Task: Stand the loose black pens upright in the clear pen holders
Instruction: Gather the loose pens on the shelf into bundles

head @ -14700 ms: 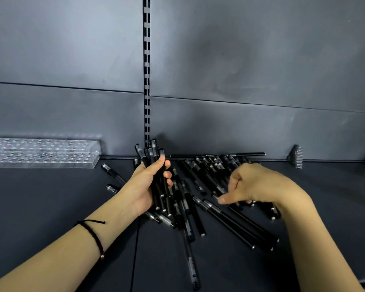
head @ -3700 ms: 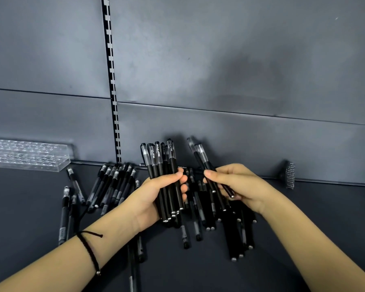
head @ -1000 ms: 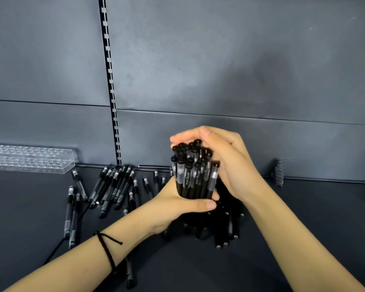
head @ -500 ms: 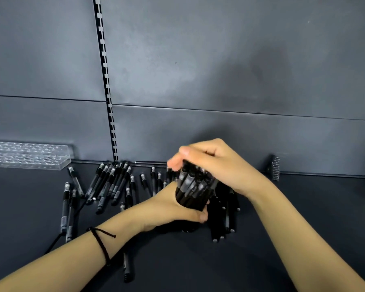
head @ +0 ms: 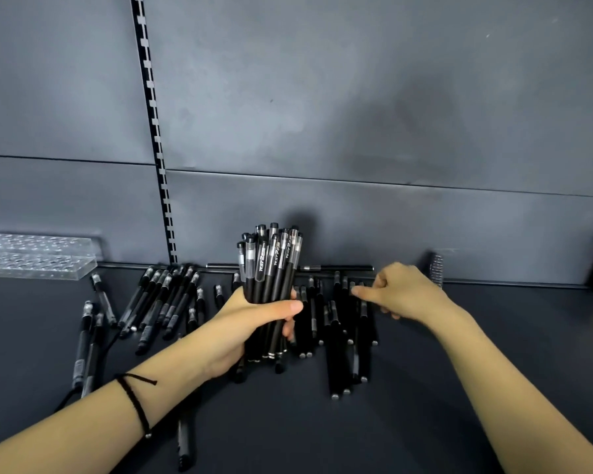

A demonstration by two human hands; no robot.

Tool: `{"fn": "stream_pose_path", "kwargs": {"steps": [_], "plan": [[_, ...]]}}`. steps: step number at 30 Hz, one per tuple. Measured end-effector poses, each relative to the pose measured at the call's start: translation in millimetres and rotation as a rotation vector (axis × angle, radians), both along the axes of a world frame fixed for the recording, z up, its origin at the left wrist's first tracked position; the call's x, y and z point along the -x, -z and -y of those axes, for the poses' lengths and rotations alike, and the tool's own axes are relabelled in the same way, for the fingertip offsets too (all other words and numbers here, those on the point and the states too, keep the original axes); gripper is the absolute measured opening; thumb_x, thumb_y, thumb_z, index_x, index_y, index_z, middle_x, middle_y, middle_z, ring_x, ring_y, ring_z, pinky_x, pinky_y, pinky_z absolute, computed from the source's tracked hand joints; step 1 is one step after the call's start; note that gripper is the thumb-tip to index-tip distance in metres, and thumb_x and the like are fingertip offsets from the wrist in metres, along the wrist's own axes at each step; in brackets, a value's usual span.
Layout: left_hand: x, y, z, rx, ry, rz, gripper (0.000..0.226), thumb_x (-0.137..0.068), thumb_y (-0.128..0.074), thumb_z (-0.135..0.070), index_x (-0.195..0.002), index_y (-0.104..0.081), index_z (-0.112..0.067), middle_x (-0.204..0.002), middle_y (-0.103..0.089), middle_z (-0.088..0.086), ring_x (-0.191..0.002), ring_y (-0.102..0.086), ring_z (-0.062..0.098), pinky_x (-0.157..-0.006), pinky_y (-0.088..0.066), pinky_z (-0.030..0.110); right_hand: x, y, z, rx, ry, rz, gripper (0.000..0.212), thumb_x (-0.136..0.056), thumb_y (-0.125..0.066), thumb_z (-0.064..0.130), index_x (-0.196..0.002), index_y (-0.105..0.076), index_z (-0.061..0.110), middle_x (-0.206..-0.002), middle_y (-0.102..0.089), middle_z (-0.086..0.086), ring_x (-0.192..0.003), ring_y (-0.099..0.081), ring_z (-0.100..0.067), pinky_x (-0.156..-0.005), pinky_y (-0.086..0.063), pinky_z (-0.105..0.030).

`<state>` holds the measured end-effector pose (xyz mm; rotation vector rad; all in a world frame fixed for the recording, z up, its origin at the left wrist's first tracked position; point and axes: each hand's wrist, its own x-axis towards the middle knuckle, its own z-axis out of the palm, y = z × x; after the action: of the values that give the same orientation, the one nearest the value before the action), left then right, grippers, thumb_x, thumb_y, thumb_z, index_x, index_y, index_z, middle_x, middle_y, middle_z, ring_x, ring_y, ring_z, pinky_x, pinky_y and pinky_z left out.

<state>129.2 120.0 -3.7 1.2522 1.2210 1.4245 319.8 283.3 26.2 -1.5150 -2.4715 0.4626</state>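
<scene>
The clear acrylic pen holders [head: 31, 256] sit far left against the wall, with no pens in them. Loose black pens [head: 165, 299] lie scattered on the dark shelf [head: 493, 319]. The left hand [head: 250, 323] grips an upright bundle of black pens [head: 271, 265]. The right hand [head: 404, 295] hovers over more pens, fingers curled (whether it pinches one, I cannot tell).

Pen bundle [head: 271, 268]: matt black, plastic-looking barrels are seen, with clear glossy caps and white print. Loose pens [head: 172, 302] on the left are finished the same, and silvery rings are shown at some near ends. Pen holders [head: 31, 258], far left, are made of clear glossy plastic. Shelf [head: 459, 388] is seen as dark, matt, smooth. Back panel [head: 356, 97] is grey, matt, faintly smudged, metal-looking. Wrist cord [head: 134, 398] is read as black thread.
</scene>
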Motion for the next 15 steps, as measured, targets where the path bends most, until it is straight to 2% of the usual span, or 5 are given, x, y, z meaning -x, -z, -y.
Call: {"fn": "stream_pose_path", "kwargs": {"steps": [3, 7, 9, 11, 15], "plan": [[1, 2, -1, 0.008, -0.013, 0.007, 0.028, -0.065, -0.078, -0.034, -0.084, -0.067, -0.018, -0.065, -0.055, 0.01, -0.065, -0.058, 0.021, -0.077, -0.049, 0.04, 2, 6, -3, 0.014, 0.047, 0.098, 0.063, -0.076, -0.058, 0.074, -0.065, -0.053, 0.012, -0.065, -0.062, -0.001, -0.064, -0.059, -0.019, -0.078, -0.054, -0.034], [0, 2, 0, 0.013, -0.018, 0.007, 0.025, -0.065, -0.079, -0.035, -0.083, -0.069, -0.02, -0.067, -0.055, 0.01, -0.066, -0.059, 0.021, -0.076, -0.05, 0.038, 10, 14, 0, 0.035, 0.013, 0.123, 0.064, -0.071, -0.067, 0.069, -0.057, -0.032, 0.018, -0.058, -0.04, 0.003, -0.053, -0.038, -0.016, -0.055, -0.033, -0.03], [0, 2, 0, 0.025, -0.028, 0.019, 0.025, -0.065, -0.079, -0.035, -0.083, -0.069, -0.02, -0.067, -0.056, 0.01, -0.067, -0.059, 0.022, -0.075, -0.05, 0.037, 13, 16, -2, 0.066, -0.015, 0.064, 0.064, -0.072, -0.074, 0.06, -0.056, -0.029, 0.017, -0.055, -0.035, 0.002, -0.05, -0.032, -0.015, -0.049, -0.025, -0.03], [0, 0, 0, 0.037, -0.041, 0.028, 0.019, -0.069, -0.079, -0.032, -0.081, -0.069, -0.02, -0.068, -0.056, 0.009, -0.068, -0.06, 0.022, -0.074, -0.051, 0.037, 15, 15, -4, 0.111, -0.026, 0.015, 0.06, -0.072, -0.077, 0.054, -0.057, -0.033, 0.016, -0.055, -0.039, 0.002, -0.047, -0.036, -0.013, -0.046, -0.028, -0.028], [-4, -3, -1, 0.07, -0.078, -0.023, 0.017, -0.074, -0.074, -0.031, -0.069, -0.065, -0.018, -0.067, -0.058, 0.009, -0.07, -0.061, 0.024, -0.075, -0.05, 0.032, 12, 15, -9, 0.246, -0.041, -0.091, 0.053, -0.074, -0.08, 0.044, -0.061, -0.037, 0.015, -0.03, -0.039, 0.01, -0.024, -0.032, -0.004, -0.035, -0.027, -0.016]]}}
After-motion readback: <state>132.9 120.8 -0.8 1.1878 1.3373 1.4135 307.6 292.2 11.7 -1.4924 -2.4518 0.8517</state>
